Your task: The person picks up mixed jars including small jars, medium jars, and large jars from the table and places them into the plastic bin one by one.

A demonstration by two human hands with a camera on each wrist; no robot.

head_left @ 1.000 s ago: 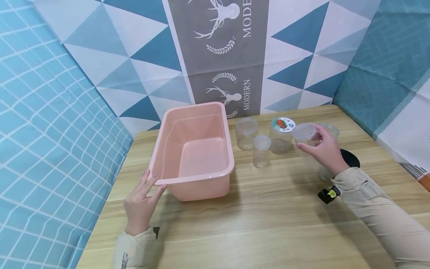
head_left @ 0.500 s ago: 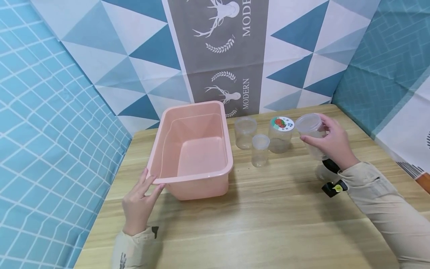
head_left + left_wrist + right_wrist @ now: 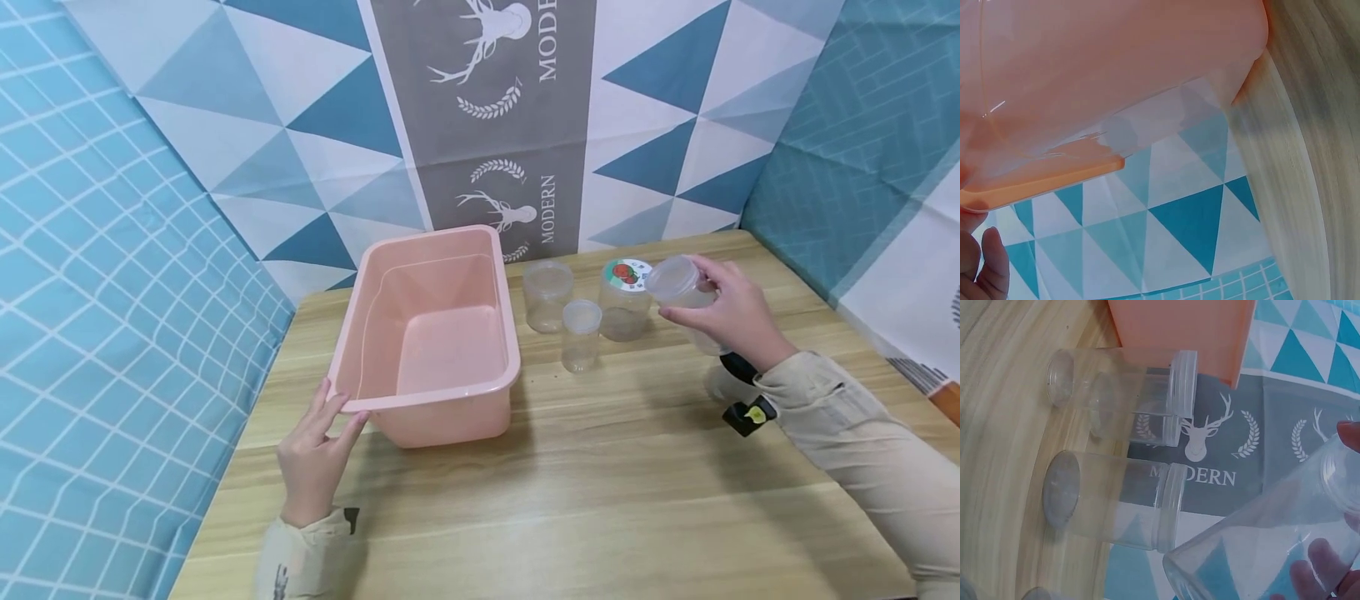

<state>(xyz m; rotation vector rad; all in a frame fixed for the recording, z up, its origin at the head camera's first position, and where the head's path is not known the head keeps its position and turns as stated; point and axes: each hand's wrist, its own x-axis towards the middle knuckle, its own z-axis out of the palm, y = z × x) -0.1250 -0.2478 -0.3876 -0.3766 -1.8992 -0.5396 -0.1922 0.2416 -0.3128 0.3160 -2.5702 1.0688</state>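
My right hand [image 3: 738, 312] grips a clear plastic jar [image 3: 672, 279] with a translucent lid, raised off the table and tilted. In the right wrist view, fingertips [image 3: 1310, 569] wrap around this jar's side. Left of it stand a clear jar with a tomato-picture lid [image 3: 625, 304], a small clear jar [image 3: 581, 342] and a wider clear jar [image 3: 547, 300]. Below my right wrist, a black-lidded clear jar [image 3: 722, 383] is partly hidden. My left hand [image 3: 317, 458] holds the near left corner of a pink basin [image 3: 442, 417] by its rim, fingers and thumb against it.
A wooden table [image 3: 600, 500] carries everything. Behind it rises a patterned cloth backdrop [image 3: 517, 125], with blue tiled cloth [image 3: 112, 292] along the left and teal cloth [image 3: 847, 167] on the right. The pink basin contains nothing visible.
The held jar first rises and shifts right with my right hand, then moves slightly left and tilts more. My left hand keeps its place on the basin rim.
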